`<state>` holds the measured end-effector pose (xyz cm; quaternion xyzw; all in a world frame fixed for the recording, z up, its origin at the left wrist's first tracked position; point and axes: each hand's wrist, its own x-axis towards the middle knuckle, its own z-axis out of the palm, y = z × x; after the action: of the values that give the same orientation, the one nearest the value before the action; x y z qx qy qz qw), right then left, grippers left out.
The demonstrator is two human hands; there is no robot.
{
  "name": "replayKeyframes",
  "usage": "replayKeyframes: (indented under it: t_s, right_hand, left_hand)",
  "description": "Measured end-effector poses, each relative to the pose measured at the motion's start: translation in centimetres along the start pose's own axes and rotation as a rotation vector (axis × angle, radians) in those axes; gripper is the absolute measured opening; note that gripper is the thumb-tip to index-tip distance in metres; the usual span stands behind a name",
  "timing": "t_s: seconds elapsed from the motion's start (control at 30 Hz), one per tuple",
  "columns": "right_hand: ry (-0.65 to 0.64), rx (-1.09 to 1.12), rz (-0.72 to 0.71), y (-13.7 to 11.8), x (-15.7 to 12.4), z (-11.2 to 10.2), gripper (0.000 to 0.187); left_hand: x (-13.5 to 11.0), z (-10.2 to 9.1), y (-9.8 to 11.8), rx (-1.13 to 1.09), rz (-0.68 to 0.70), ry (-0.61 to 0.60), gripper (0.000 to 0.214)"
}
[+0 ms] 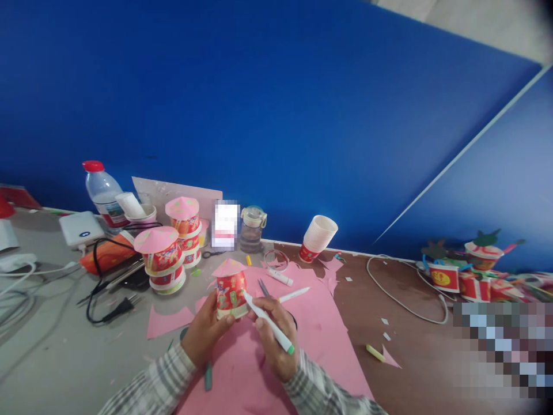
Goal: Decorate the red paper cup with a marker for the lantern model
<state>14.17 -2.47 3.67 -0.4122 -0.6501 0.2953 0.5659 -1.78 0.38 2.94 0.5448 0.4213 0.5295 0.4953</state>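
Observation:
My left hand (pixel 206 328) is closed around the lower left side of a red patterned paper cup (pixel 231 288), which stands rim down under a pink paper cone roof. In my right hand (pixel 276 337) is a white marker (pixel 276 331) with a green end, its tip close to the cup's right side; I cannot tell whether it touches. Under both hands spreads a pink paper sheet (pixel 319 346). Lying on it are a white glue tube (pixel 280 276), a white pen (pixel 295 294) and scissors (pixel 263 287), partly hidden behind my right hand.
Two stacked cup towers with pink roofs (pixel 156 239) (pixel 182 208) stand at the left. Behind are a bottle (pixel 103 193), a glass jar (pixel 251 230) and a leaning cup stack (pixel 318 237). Cables (pixel 123 306) lie left; paper-cup crafts (pixel 444 278) sit far right.

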Motion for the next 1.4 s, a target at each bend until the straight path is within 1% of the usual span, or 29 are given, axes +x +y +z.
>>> replayKeyframes:
  t_s: [0.13,0.27,0.4,0.57,0.7,0.93,1.1,1.23,1.4]
  right_hand:
    - [-0.011,0.0,-0.009,-0.01,0.08,0.0,0.022]
    - [0.005,-0.003,0.002,0.05,0.26,0.08,0.021]
    - [0.013,-0.016,0.014,0.09,0.27,0.1,0.022]
    - [-0.006,-0.012,-0.008,-0.09,0.24,0.1,0.021]
    - [0.011,-0.017,0.016,-0.15,0.31,0.13,0.021]
    - [0.008,0.01,0.012,-0.02,0.34,0.09,0.021]
    - [0.0,0.01,0.01,0.05,0.28,0.11,0.021]
    - [-0.002,-0.006,0.001,-0.02,0.17,0.13,0.021]
    - [-0.004,-0.008,0.019,0.03,0.13,0.19,0.022]
  left_hand:
    - [-0.01,-0.08,-0.37,0.001,-0.006,-0.006,0.044]
    - [0.03,-0.12,-0.66,-0.033,-0.007,-0.014,0.046]
    - [0.07,-0.11,-0.53,-0.028,0.0,-0.02,0.045]
    - [-0.02,-0.08,-0.39,-0.042,0.001,-0.011,0.045]
    - [-0.03,-0.05,-0.33,-0.057,-0.011,-0.021,0.047]
    - [0.09,0.05,0.11,-0.013,0.002,-0.016,0.047]
    - [0.05,-0.16,-0.31,0.028,-0.002,-0.009,0.045]
    - [0.03,-0.24,-0.38,0.065,0.023,-0.01,0.044]
    - [0.06,-0.1,-0.25,0.017,0.02,-0.022,0.046]
